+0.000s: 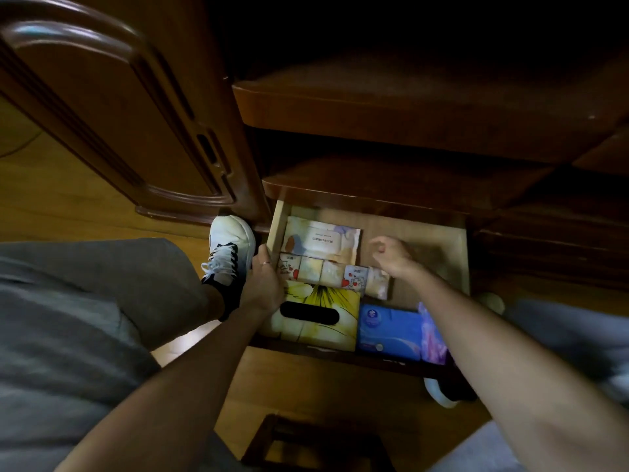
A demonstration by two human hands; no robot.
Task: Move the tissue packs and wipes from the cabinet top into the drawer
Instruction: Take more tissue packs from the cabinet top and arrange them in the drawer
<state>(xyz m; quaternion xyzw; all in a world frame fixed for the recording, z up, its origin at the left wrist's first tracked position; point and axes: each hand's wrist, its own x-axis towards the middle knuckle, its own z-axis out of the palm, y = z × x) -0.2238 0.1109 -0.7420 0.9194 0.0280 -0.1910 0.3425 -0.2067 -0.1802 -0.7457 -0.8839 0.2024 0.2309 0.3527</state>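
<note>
The open drawer (457,247) sits low under the dark cabinet top (408,110). At its back left lies a wipes pack (323,240). In front of it runs a row of small tissue packs (335,275). A yellow tissue box (320,315) and a blue tissue pack (391,327) fill the front. My left hand (263,281) rests at the drawer's left side, its fingers against the left end of the small packs. Over the bare right part of the drawer hovers my right hand (391,255), fingers relaxed, holding nothing.
A curved wooden cabinet door (112,107) stands open at the left. My white and black shoe (228,253) is on the wooden floor beside the drawer. A purple packet (432,335) lies at the drawer's front right. A dark wooden stool (316,444) is below.
</note>
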